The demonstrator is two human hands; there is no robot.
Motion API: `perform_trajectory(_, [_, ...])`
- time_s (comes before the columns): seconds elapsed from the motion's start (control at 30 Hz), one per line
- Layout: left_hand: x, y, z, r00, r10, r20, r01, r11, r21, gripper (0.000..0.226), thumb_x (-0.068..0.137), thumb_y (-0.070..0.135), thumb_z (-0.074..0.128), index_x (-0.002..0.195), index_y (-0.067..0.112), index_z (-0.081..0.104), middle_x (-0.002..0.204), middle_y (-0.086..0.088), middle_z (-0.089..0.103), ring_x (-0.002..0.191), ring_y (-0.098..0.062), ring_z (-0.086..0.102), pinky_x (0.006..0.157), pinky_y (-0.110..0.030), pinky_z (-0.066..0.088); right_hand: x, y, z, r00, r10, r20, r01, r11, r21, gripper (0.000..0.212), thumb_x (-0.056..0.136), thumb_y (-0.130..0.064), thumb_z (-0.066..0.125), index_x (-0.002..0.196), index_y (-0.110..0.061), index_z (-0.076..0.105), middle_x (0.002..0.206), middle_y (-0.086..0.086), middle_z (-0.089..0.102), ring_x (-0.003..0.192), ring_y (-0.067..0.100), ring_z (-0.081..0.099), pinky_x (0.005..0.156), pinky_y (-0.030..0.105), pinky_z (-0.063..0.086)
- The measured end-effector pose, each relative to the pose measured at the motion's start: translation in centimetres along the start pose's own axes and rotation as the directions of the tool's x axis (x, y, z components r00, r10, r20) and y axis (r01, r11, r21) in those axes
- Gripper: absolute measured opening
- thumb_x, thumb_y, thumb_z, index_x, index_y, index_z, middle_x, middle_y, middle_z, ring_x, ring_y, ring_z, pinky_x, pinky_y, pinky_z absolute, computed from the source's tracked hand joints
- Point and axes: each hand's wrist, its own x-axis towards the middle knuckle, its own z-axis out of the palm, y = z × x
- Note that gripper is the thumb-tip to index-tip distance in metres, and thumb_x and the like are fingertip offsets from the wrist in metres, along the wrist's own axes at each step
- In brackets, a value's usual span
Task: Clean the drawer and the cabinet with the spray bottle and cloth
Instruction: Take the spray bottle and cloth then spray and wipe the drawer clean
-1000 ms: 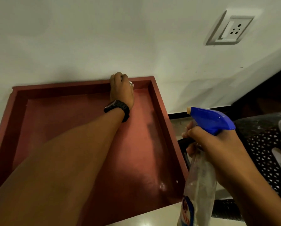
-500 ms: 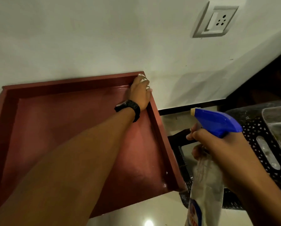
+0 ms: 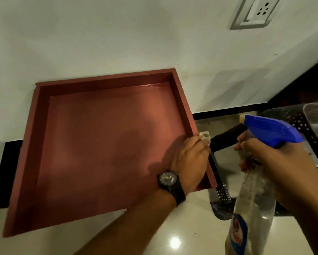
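Head view: left hand (image 3: 190, 161) pinching small soft cloth (image 3: 259, 136) against right wall of red drawer (image 3: 106, 142), leaning on wall above floor. Right hand (image 3: 276, 161) wrapped round spray bottle (image 3: 254, 205) neck. Drawer stiff, likely light; best held by rim.

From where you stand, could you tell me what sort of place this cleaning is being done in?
Probably a room in a home, worked at floor level. A glossy tiled floor meets a white wall with a dark skirting strip, and a wall socket sits low. The red drawer lies on the floor.
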Motion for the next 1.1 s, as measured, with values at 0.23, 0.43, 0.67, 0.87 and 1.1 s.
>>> perform_trajectory(0.23, [-6.5,5.4,2.5,0.989,-0.01,0.145,0.013,1.0,-0.02,0.041,0.105,0.023,0.023,0.127,0.013,0.056,0.131,0.001,0.053,0.123,-0.021,0.044,0.104,-0.035,0.036,-2.2,0.6,-0.8,1.0,-0.001,-0.015,0.001,1.0,-0.026,0.013,0.081,-0.009,0.062,0.094,-0.013,0.063,0.087,0.018,0.067,0.055,0.015,0.062,0.058,0.031,0.05])
perform_trajectory(0.43, [-6.5,4.8,1.0,0.983,0.179,-0.034,-0.177,0.982,0.061,0.029,0.1,0.012,0.041,0.107,0.007,0.068,0.114,-0.003,0.064,0.104,-0.023,0.056,0.088,-0.033,0.047,-3.1,1.1,-1.3,1.0,-0.008,-0.002,0.008,0.999,-0.031,0.012,0.08,-0.011,0.062,0.092,-0.014,0.063,0.087,0.015,0.067,0.06,0.019,0.064,0.058,0.032,0.05])
perform_trajectory(0.67, [-10.2,-2.9,-1.9,0.977,0.196,-0.088,-0.177,0.966,0.187,0.017,0.093,0.005,0.056,0.101,0.004,0.07,0.108,-0.009,0.067,0.1,-0.028,0.061,0.093,-0.04,0.047,-3.6,1.0,0.0,0.991,0.05,0.124,-0.049,0.999,-0.013,0.006,0.078,-0.014,0.065,0.082,-0.015,0.061,0.068,0.013,0.065,0.056,0.026,0.058,0.045,0.025,0.051])
perform_trajectory(0.87, [-19.5,-8.8,-8.0,0.995,0.069,-0.068,-0.043,0.942,0.332,0.017,0.09,0.008,0.057,0.098,0.004,0.072,0.111,-0.013,0.068,0.104,-0.033,0.059,0.094,-0.043,0.05,-5.9,-1.2,4.2,0.984,-0.052,0.171,0.054,0.999,-0.007,0.01,0.06,-0.039,0.074,0.066,-0.037,0.067,0.071,0.009,0.068,0.05,0.01,0.062,0.051,0.024,0.051])
perform_trajectory(1.1, [-26.7,-14.0,-19.2,0.934,-0.236,-0.267,0.347,0.77,0.535,0.031,0.093,0.005,0.047,0.116,-0.01,0.062,0.12,-0.024,0.062,0.106,-0.042,0.058,0.092,-0.044,0.051,-6.9,-2.9,9.7,0.973,-0.082,0.214,0.097,0.994,-0.058,0.01,0.081,-0.012,0.061,0.091,-0.014,0.063,0.079,0.012,0.066,0.063,0.022,0.066,0.053,0.024,0.056])
